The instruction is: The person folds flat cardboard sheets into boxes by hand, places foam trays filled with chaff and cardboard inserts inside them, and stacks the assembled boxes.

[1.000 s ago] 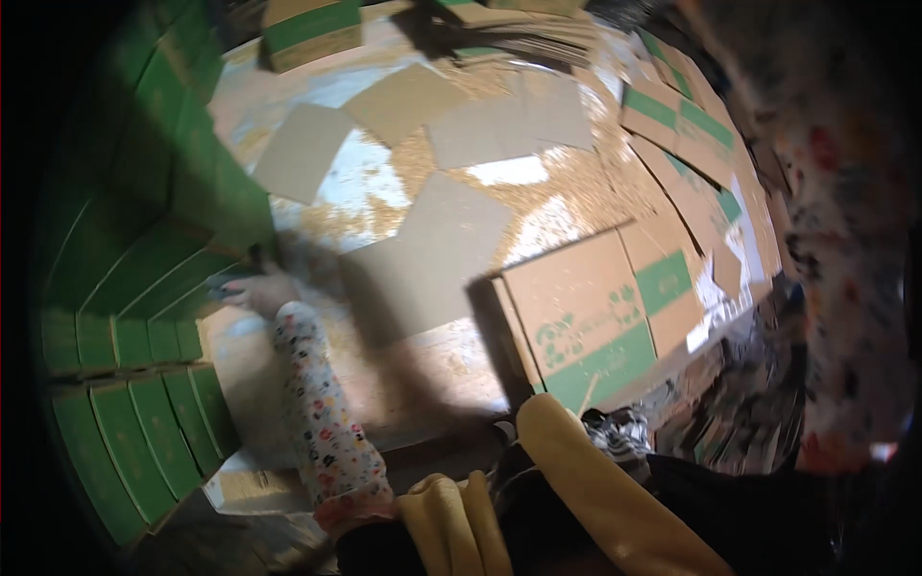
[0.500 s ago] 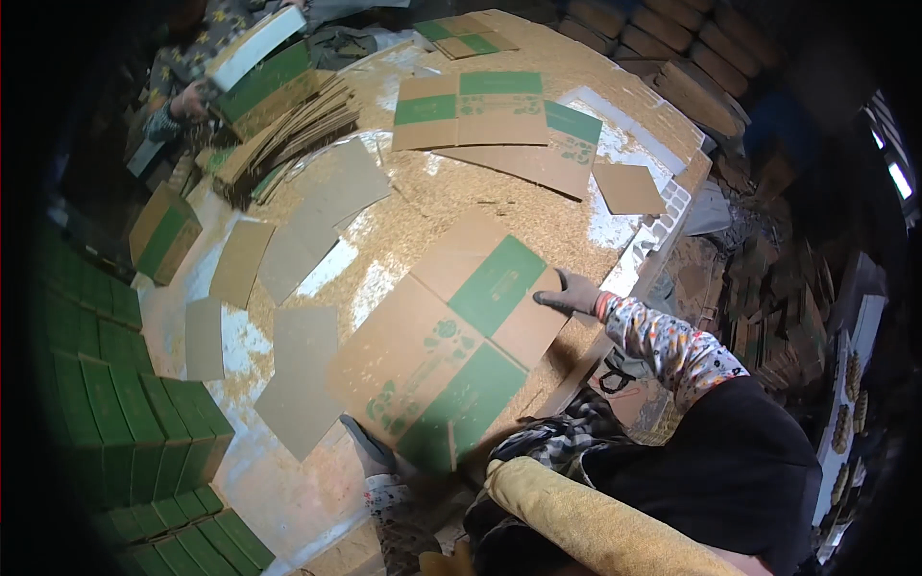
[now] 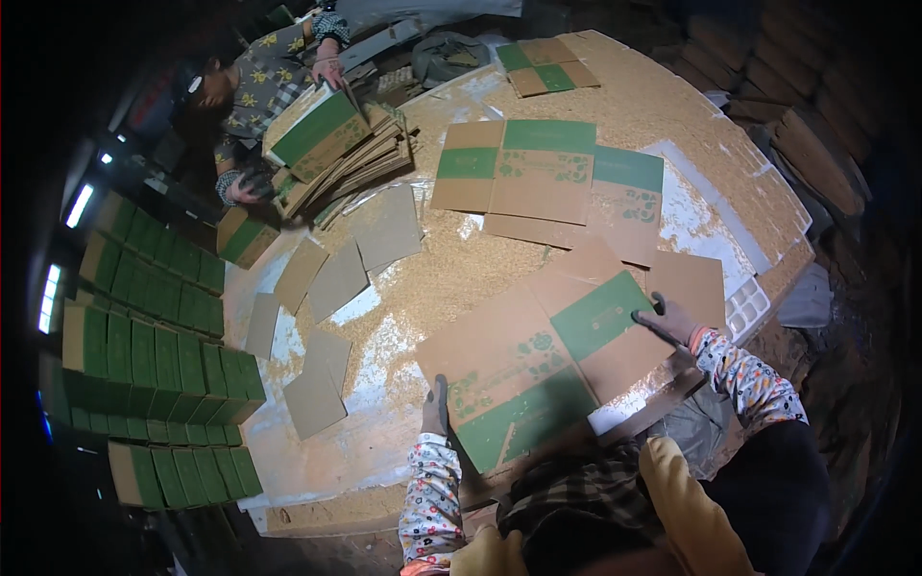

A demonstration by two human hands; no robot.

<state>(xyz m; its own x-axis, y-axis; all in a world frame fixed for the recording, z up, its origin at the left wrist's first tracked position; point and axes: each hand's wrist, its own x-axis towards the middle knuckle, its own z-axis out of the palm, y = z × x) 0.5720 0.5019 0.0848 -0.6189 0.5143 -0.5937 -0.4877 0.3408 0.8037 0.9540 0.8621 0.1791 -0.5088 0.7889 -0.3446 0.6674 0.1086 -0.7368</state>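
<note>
So both hands are on one flattened carton (image 3: 523, 350), brown with green panels and green leafy print, lying right at the near side of a big worktable (image 3: 317, 480). It sits slanted, with its far corner near two more printed flat cartons (image 3: 543, 173) that overlap each other.

The left hand (image 3: 435, 408), in a dark-fronted glove, is at the carton's left edge with a fingertip pointing up along it. Can't tell how far its other fingers are curled, they're hidden. The right hand (image 3: 670, 319) has the right edge pinched, thumb over the top, only a thin gap for the board. Its remaining fingers don't show well. Just beside that hand there's a plain brown cardboard piece (image 3: 691, 278) and a white compartment tray (image 3: 747, 307).

Left of the carton, some plain grey-brown sheets (image 3: 322, 384) lie on the table, and green-sided boxes (image 3: 158, 360) are stacked at the table's left side. Up top left, a co-worker (image 3: 269, 82) has a pink-gloved hand on a green-and-brown box (image 3: 322, 130) atop a messy cardboard pile (image 3: 360, 173).
</note>
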